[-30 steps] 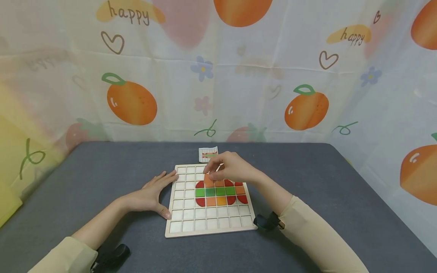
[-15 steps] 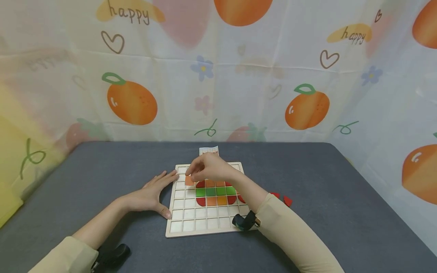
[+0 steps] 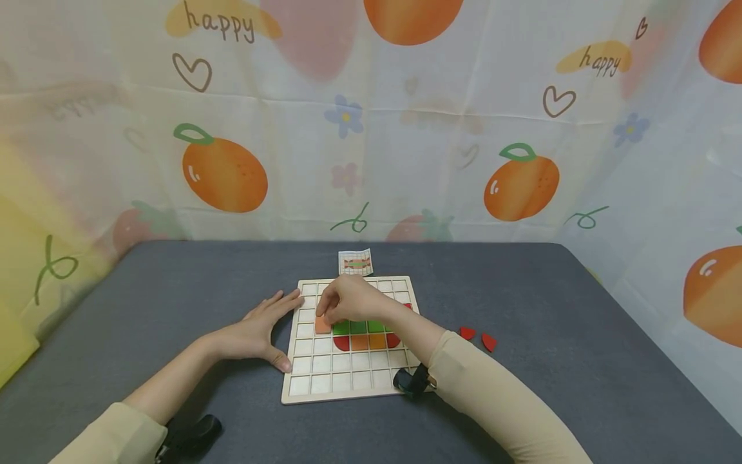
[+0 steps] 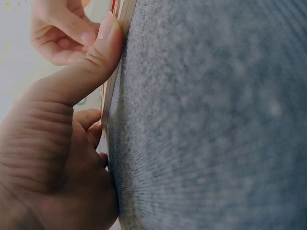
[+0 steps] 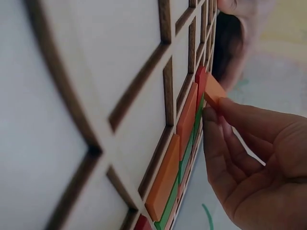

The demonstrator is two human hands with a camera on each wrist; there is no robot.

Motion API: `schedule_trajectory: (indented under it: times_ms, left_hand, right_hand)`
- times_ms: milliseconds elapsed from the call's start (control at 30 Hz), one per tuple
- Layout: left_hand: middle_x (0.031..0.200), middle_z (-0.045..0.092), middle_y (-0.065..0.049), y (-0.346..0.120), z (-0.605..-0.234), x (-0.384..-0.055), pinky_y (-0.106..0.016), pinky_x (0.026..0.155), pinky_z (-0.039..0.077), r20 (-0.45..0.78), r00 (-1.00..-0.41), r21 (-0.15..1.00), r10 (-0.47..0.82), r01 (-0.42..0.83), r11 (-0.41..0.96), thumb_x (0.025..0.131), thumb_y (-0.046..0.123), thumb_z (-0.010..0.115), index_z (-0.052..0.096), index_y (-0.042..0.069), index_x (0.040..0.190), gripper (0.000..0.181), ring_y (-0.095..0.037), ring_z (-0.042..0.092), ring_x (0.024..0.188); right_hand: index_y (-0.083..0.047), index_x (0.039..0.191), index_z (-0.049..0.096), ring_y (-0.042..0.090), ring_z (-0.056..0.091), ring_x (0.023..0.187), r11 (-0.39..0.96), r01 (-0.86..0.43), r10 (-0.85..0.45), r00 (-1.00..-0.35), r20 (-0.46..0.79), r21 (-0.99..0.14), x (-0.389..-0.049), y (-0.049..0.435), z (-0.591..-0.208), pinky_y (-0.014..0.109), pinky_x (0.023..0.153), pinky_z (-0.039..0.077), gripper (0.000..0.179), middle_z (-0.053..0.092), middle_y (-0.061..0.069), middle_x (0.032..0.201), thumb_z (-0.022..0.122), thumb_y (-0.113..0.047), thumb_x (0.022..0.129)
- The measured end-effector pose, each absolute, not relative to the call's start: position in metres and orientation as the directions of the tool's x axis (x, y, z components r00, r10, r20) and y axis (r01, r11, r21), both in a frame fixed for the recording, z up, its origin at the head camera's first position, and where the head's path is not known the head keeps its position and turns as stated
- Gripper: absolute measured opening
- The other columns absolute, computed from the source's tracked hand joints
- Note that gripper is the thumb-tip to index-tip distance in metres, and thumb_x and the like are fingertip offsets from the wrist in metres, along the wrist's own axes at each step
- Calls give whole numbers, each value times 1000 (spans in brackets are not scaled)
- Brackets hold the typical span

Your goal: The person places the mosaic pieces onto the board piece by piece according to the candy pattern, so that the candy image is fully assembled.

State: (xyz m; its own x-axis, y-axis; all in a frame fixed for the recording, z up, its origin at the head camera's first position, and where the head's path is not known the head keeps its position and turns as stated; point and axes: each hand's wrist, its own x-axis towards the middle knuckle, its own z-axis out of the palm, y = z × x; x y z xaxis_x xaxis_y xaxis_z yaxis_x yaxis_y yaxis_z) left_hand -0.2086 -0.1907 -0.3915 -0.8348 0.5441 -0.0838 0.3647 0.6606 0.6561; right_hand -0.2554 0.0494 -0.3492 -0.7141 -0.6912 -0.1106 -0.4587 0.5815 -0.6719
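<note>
A wooden grid board (image 3: 350, 384) lies on the table, with green, orange and red tiles set in its middle rows. My right hand (image 3: 356, 300) pinches an orange square tile (image 3: 322, 325) between thumb and fingers, at the left end of the green row. In the right wrist view that orange tile (image 5: 213, 90) is tilted against the board, beside a red tile (image 5: 200, 76). My left hand (image 3: 257, 330) rests along the board's left edge, fingers spread and straight. Its thumb (image 4: 103, 50) touches the board's side in the left wrist view.
A small pattern card (image 3: 355, 262) lies behind the board. Two red quarter-round tiles (image 3: 467, 332) sit on the dark table (image 3: 551, 361) to the right of the board. A printed cloth (image 3: 371, 129) hangs behind the table.
My right hand has carried the orange tile leftward across the board, then lowered it toward the green row. The left hand stays in place.
</note>
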Motion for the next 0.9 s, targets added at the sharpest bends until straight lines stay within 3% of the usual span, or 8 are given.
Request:
schedule_trajectory:
  times_ms: [500, 900]
  left_hand:
    - [168, 11, -16, -191, -391, -208, -82, 106, 5, -76, -838, 656, 541, 366, 660, 64, 42, 91, 23, 6, 157, 121, -51, -1, 152]
    - [167, 11, -17, -189, -389, -207, -80, 108, 4, -89, -842, 661, 532, 350, 664, 63, 43, 91, 23, 6, 157, 122, -51, -1, 152]
  right_hand:
    - [-9, 91, 78, 3, 63, 67, 590, -494, -702, -705, -102, -639, -253, 48, -352, 16, 63, 50, 8, 77, 4, 83, 75, -6, 84]
    - [-7, 101, 77, 8, 65, 73, 550, -517, -711, -702, -43, -656, -261, 57, -342, 19, 66, 50, 15, 76, 5, 88, 70, -7, 87]
